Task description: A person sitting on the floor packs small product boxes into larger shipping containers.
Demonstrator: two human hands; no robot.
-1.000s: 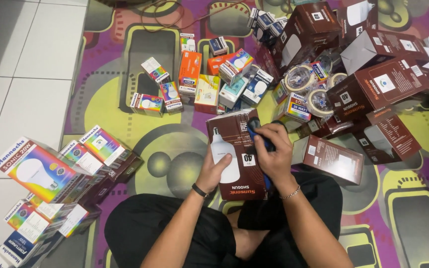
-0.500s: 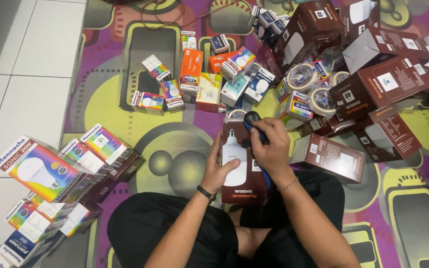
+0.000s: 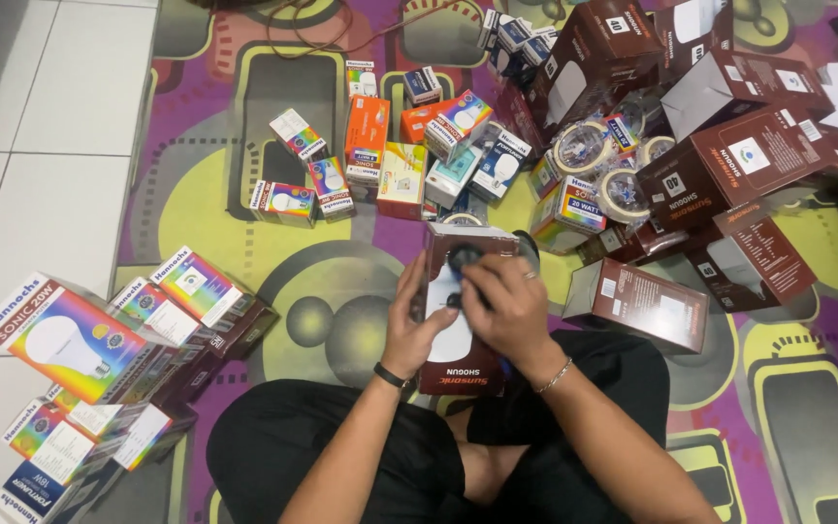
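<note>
The tall brown bulb box (image 3: 463,320) stands over the person's lap, the left hand (image 3: 407,325) gripping its side. The right hand (image 3: 499,306) covers its front, fingers closed around a dark tool (image 3: 462,260). Small colourful boxes (image 3: 369,136) lie on the rug beyond. The right hand has moved down the box since before.

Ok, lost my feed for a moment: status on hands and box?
Left hand grips the brown bulb box by its side. Right hand lies over the box front, holding a dark tool. Loose boxes crowd the mat around.
</note>
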